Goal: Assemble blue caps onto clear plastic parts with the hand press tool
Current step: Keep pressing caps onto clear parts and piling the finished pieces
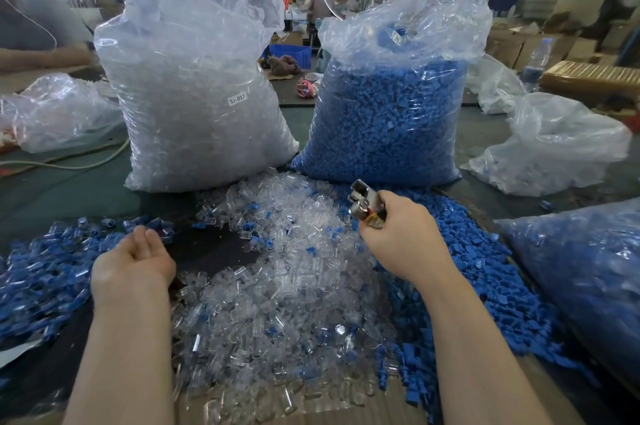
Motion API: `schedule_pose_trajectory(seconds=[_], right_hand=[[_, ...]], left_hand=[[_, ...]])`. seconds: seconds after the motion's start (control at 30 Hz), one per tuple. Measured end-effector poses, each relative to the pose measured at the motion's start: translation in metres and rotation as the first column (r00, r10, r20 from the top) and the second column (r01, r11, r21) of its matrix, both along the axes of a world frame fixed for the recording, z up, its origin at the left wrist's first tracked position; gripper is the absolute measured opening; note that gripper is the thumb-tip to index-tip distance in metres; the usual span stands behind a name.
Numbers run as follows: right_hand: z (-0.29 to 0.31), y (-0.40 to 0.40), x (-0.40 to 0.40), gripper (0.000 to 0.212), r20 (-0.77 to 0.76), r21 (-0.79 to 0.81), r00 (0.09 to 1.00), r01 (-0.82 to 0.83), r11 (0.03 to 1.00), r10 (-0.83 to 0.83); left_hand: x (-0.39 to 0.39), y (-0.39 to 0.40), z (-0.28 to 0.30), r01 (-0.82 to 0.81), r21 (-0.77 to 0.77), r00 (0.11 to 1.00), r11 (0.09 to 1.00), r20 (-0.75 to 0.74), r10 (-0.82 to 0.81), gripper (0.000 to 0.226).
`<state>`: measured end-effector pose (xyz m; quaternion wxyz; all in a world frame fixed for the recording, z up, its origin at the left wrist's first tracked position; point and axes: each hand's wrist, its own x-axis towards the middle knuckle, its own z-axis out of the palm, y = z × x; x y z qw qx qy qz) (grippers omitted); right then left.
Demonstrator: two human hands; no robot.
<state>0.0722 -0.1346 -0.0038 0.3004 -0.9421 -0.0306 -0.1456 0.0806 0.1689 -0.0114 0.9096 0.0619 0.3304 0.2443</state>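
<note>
Press tool: small metal hand tool, stiff, likely light; held in the right hand, fingers curled round its lower body, metal head clear above the grip. Nothing visibly loaded in it.

Left hand: palm up, fingers loosely relaxed, holding nothing visible; it hovers near the assembled parts heaped at the left.

Clear parts: loose heap at centre of the table, between the hands. Judged light, rigid, slick; best pinched singly by the sides.

Blue caps: loose heap to the right, just beside the clear parts, some mixed in. Judged light and small, easy to scatter.

Stock: clear bag and blue bag, upright behind the heaps; further bags at right.

Surface: dark green table, cardboard at near edge.

Room: factory hall, cartons, fan, another worker at left.
</note>
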Motion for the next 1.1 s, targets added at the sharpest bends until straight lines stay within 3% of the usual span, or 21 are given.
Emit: schedule_pose_trajectory(seconds=[0.07, 0.13, 0.2, 0.23, 0.33, 0.4, 0.47, 0.53, 0.67, 0.83, 0.97, 1.03, 1.1], right_hand=[[0.0, 0.002, 0.0, 0.024, 0.0, -0.006, 1.0, 0.002, 1.0, -0.002], [0.001, 0.004, 0.0, 0.025, 0.004, -0.011, 1.0, 0.001, 1.0, -0.001], [0.001, 0.006, 0.0, 0.025, 0.009, -0.031, 1.0, 0.0, 1.0, 0.001], [0.002, 0.007, 0.0, 0.024, 0.014, -0.045, 1.0, 0.001, 0.999, 0.0], [0.005, 0.012, 0.0, 0.023, 0.022, -0.096, 1.0, 0.006, 0.995, -0.004], [0.007, 0.015, -0.001, 0.02, 0.031, -0.122, 1.0, -0.001, 0.993, 0.005], [0.007, 0.018, -0.002, 0.014, 0.062, -0.137, 0.998, -0.02, 0.99, 0.028], [0.007, 0.019, -0.003, 0.013, 0.091, -0.138, 0.995, -0.023, 0.99, 0.036], [0.006, 0.018, -0.002, 0.017, 0.119, -0.198, 0.991, -0.041, 0.979, 0.065], [0.006, 0.017, -0.003, 0.026, 0.125, -0.263, 0.986, -0.075, 0.962, 0.111], [0.004, 0.011, -0.004, 0.051, 0.056, -0.283, 0.997, -0.037, 0.958, 0.055], [0.004, 0.013, -0.004, 0.047, 0.041, -0.282, 0.998, -0.037, 0.959, 0.051], [0.003, 0.014, -0.003, 0.043, 0.002, -0.265, 1.0, -0.005, 0.964, 0.005]], left_hand=[[0.006, -0.004, -0.001, 0.068, 0.192, 0.997, 0.979, -0.046, -0.06, 0.033], [0.006, -0.016, 0.004, 0.183, 0.233, 0.983, 0.955, -0.064, -0.173, 0.015], [0.003, -0.033, 0.016, 0.383, 0.358, 0.923, 0.851, -0.124, -0.363, 0.01], [0.002, -0.045, 0.025, 0.485, 0.464, 0.87, 0.741, -0.177, -0.459, 0.012], [-0.006, -0.083, 0.035, 0.634, 0.72, 0.68, 0.282, -0.345, -0.647, 0.036], [-0.011, -0.108, 0.037, 0.637, 0.771, 0.57, -0.002, -0.473, -0.672, 0.049], [-0.016, -0.129, 0.036, 0.612, 0.772, 0.502, -0.174, -0.549, -0.668, 0.045], [-0.018, -0.141, 0.034, 0.577, 0.789, 0.501, -0.209, -0.545, -0.672, 0.034], [-0.019, -0.147, 0.036, 0.523, 0.841, 0.605, -0.138, -0.48, -0.636, 0.018], [-0.019, -0.143, 0.037, 0.503, 0.858, 0.728, 0.099, -0.36, -0.583, 0.009], [-0.012, -0.125, 0.034, 0.486, 0.846, 0.784, 0.218, -0.312, -0.537, 0.016], [-0.008, -0.116, 0.028, 0.489, 0.864, 0.773, 0.121, -0.365, -0.519, 0.026], [-0.001, -0.104, 0.018, 0.498, 0.86, 0.785, -0.11, -0.501, -0.364, 0.036]])
